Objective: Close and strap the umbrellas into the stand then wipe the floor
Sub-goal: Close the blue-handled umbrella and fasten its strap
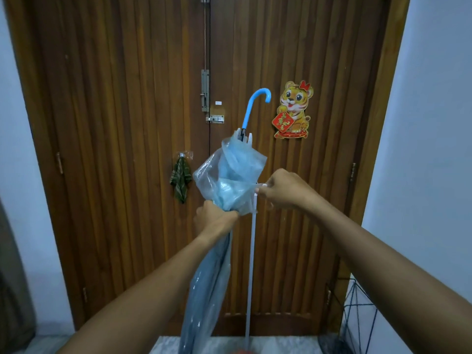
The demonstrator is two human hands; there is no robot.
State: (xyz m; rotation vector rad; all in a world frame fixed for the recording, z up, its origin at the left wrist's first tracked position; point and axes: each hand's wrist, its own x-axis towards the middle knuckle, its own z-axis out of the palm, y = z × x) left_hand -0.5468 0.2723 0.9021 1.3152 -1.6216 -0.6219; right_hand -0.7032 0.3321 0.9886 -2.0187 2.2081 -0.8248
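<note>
Left hand grips the blue umbrella; right hand pinches its strap before the wooden door.

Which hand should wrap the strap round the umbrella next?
Right. The right hand already pinches the strap beside the umbrella; the left hand is clamped round the bunched canopy, holding it shut.

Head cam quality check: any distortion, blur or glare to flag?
Head view: wide-angle bowing bends the door frame at the edges; dim, flat indoor light, no hard shadows; soft sheen on the translucent umbrella canopy, no blown glare; both hands fairly sharp, forearms near the lens softer.
</note>
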